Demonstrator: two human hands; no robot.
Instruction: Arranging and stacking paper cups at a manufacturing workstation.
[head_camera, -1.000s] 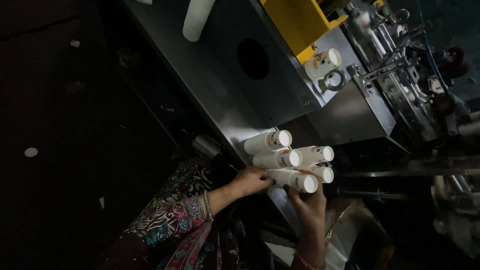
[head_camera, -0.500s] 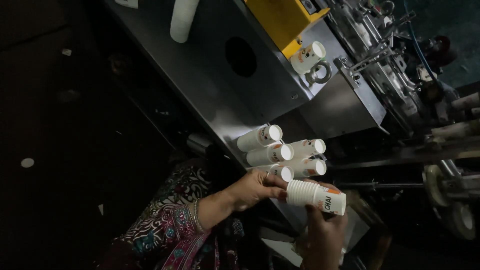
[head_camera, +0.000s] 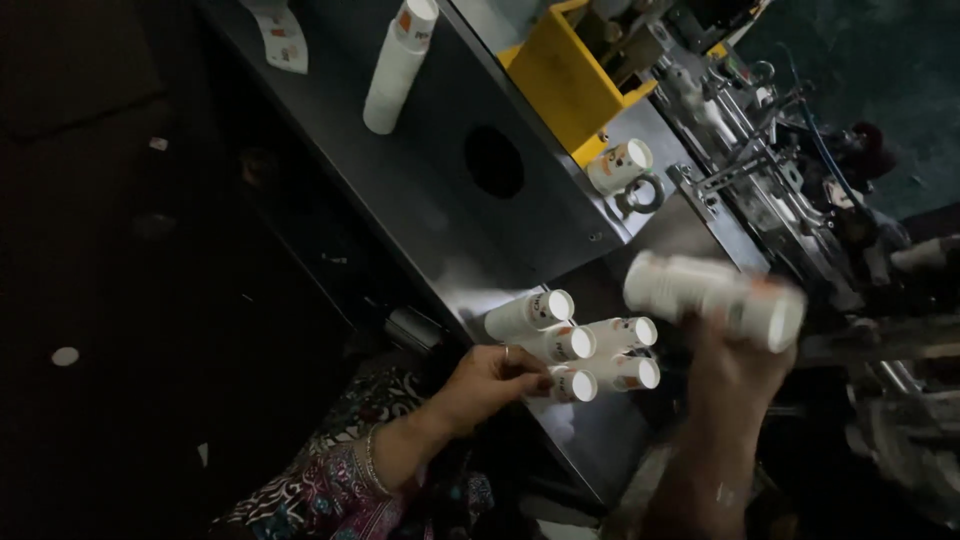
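— What was the right hand (head_camera: 735, 375) doing?

— It was raised above the metal table (head_camera: 440, 210), fingers closed around a white stack of paper cups (head_camera: 715, 298) held sideways. The stack was blurred, so I could not count the cups in it.

— And the left hand (head_camera: 490, 380)?

— It lay low at the table's near edge, fingers curled loosely, their tips touching the bottom stack in a pile of cup stacks (head_camera: 580, 350). Whether it truly gripped that stack I could not tell. A patterned sleeve (head_camera: 320, 490) covered the forearm.

— How did the pile lie?

— Five short stacks rested on their sides, packed together, open mouths turned toward the machine (head_camera: 780, 170). The held stack hovered just to the right of them, apart from the pile.

— Anything else on the table?

— A round hole (head_camera: 494, 160) sat in the middle of the top. Past it stood a yellow box (head_camera: 570, 80), and just beside that a single cup (head_camera: 620, 165) lay near a metal ring. At the far end one long stack of cups (head_camera: 398, 62) lay alone, well apart from both hands.
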